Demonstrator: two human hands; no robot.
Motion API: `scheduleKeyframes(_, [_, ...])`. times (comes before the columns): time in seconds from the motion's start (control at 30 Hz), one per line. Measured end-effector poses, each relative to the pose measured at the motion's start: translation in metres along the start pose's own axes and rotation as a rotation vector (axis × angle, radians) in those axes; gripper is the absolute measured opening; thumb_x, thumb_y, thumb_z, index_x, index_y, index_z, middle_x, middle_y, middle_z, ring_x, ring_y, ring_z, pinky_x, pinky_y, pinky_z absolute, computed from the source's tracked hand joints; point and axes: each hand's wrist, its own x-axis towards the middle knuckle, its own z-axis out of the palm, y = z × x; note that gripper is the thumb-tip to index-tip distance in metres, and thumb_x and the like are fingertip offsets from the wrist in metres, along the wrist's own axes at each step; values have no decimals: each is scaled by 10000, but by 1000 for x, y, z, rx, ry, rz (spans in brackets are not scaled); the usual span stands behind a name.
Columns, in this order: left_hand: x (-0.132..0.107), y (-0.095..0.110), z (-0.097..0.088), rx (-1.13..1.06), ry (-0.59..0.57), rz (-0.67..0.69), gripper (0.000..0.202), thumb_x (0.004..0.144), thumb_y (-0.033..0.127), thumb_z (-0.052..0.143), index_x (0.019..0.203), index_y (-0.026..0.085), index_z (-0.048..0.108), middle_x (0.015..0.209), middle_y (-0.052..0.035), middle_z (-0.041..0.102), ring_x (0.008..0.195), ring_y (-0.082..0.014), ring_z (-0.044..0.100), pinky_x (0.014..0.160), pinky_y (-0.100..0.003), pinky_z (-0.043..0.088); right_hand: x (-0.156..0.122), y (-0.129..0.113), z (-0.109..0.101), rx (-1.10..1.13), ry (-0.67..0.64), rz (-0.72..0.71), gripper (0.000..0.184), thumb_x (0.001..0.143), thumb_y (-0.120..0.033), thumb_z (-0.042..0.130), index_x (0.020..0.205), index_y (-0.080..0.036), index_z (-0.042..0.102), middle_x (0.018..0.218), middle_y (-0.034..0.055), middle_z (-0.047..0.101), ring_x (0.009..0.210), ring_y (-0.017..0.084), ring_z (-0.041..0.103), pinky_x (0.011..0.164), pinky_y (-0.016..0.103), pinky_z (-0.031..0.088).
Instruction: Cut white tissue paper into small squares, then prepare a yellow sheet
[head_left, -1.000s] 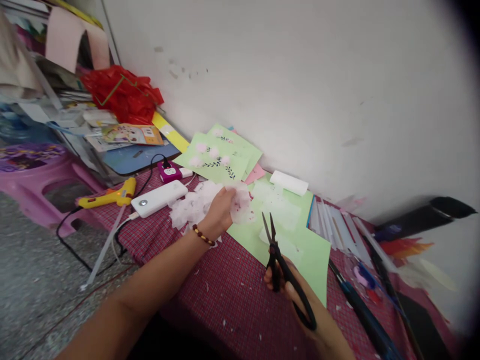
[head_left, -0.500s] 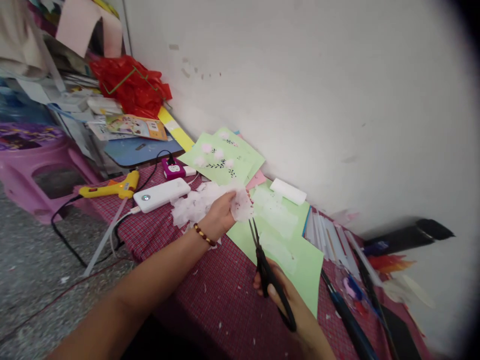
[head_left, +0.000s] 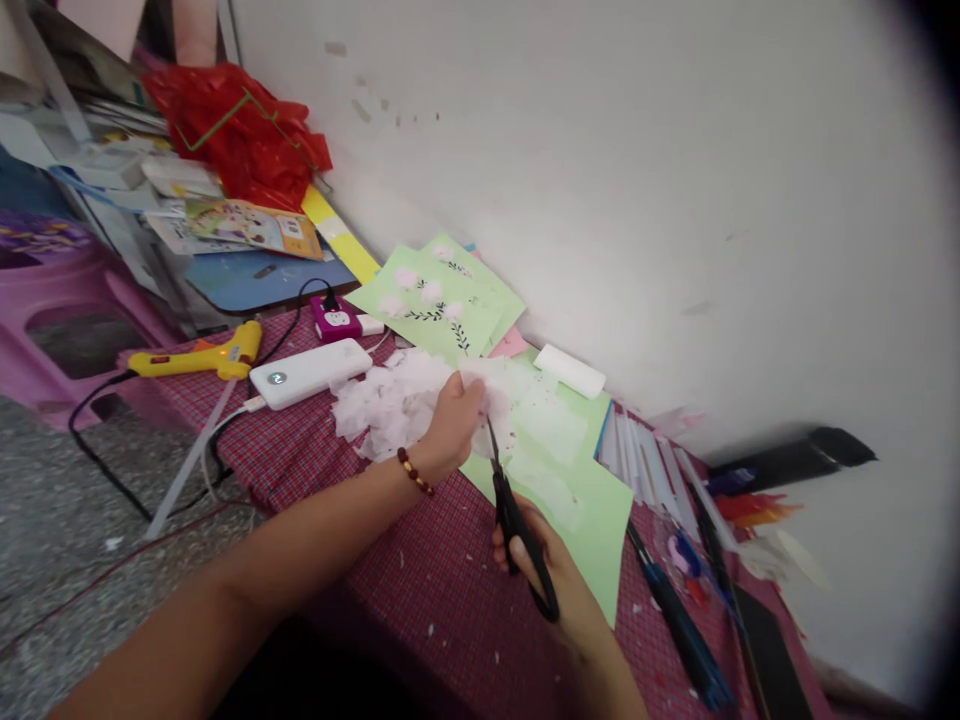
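Observation:
My left hand (head_left: 452, 422), with a bead bracelet at the wrist, is closed on a thin piece of white tissue paper (head_left: 501, 398) held just above the table. My right hand (head_left: 551, 580) grips black scissors (head_left: 514, 520) by the handles. The scissor blades point up and away, and their tips meet the tissue paper beside my left fingers. A heap of white tissue scraps (head_left: 390, 400) lies left of my left hand. Light green paper sheets (head_left: 592, 500) lie under and right of the scissors.
A red checked cloth (head_left: 450, 590) covers the table against a white wall. A white power bank (head_left: 309, 372), a yellow glue gun (head_left: 202, 360) and a pink charger (head_left: 337, 320) lie at the left. Green cards with flowers (head_left: 435, 305), paper strips (head_left: 645, 460) and pens (head_left: 679, 620) lie nearby.
My right hand has brought the scissors left and up until the blades reach the tissue paper in my left hand. The left hand has stayed about where it was.

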Motion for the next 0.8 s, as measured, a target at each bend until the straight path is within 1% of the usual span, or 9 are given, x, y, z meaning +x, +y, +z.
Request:
scheduleKeyframes(0.07, [-2, -1, 1, 1, -13, 6, 127, 811, 174, 509, 928, 170, 557, 812, -21, 636, 693, -127, 576, 637, -245, 461, 0, 0, 1, 15, 6, 6, 607, 800, -577, 672, 1265, -220, 514, 851, 34, 587, 696, 174, 537, 641, 318, 410])
scheduleKeyframes(0.2, [-2, -2, 0, 14, -29, 16, 118, 820, 197, 517, 931, 173, 547, 832, -22, 629, 681, -122, 560, 601, -235, 443, -1, -1, 3, 41, 32, 0, 598, 792, -570, 685, 1247, -216, 526, 832, 28, 587, 670, 160, 530, 620, 303, 402])
scheduleKeyframes(0.37, [-1, -4, -2, 14, -23, 34, 86, 829, 199, 517, 910, 181, 543, 852, -17, 632, 677, -112, 544, 636, -238, 454, -2, 1, 4, 62, 76, 6, 601, 772, -572, 702, 1231, -215, 548, 828, 30, 594, 633, 149, 529, 590, 294, 410])
scheduleKeyframes(0.5, [0, -6, -1, 5, -20, 59, 82, 830, 196, 517, 906, 175, 542, 817, -11, 614, 673, -115, 543, 635, -242, 462, -2, 1, 6, 50, 103, 31, 614, 765, -568, 707, 1237, -209, 549, 791, 20, 581, 570, 129, 486, 529, 272, 387])
scheduleKeyframes(0.67, [0, -1, -1, 2, 12, 79, 70, 826, 182, 515, 889, 175, 547, 781, -2, 596, 695, -119, 550, 637, -231, 452, -1, 3, 9, 11, 152, 49, 628, 768, -549, 705, 1253, -186, 538, 707, -6, 562, 501, 107, 453, 458, 240, 360])
scheduleKeyframes(0.73, [0, 1, -1, -16, 11, 69, 84, 824, 190, 525, 901, 175, 553, 796, -5, 609, 688, -116, 549, 629, -230, 444, -1, 4, 10, 5, 161, 52, 632, 775, -552, 691, 1260, -179, 531, 682, -16, 555, 479, 102, 441, 438, 233, 358])
scheduleKeyframes(0.8, [1, 3, -3, -50, -34, 16, 122, 818, 214, 541, 933, 176, 558, 799, -11, 623, 676, -119, 559, 625, -241, 450, -1, 5, 9, 2, 160, 61, 636, 783, -547, 685, 1270, -174, 519, 668, -23, 548, 469, 98, 433, 430, 229, 357])
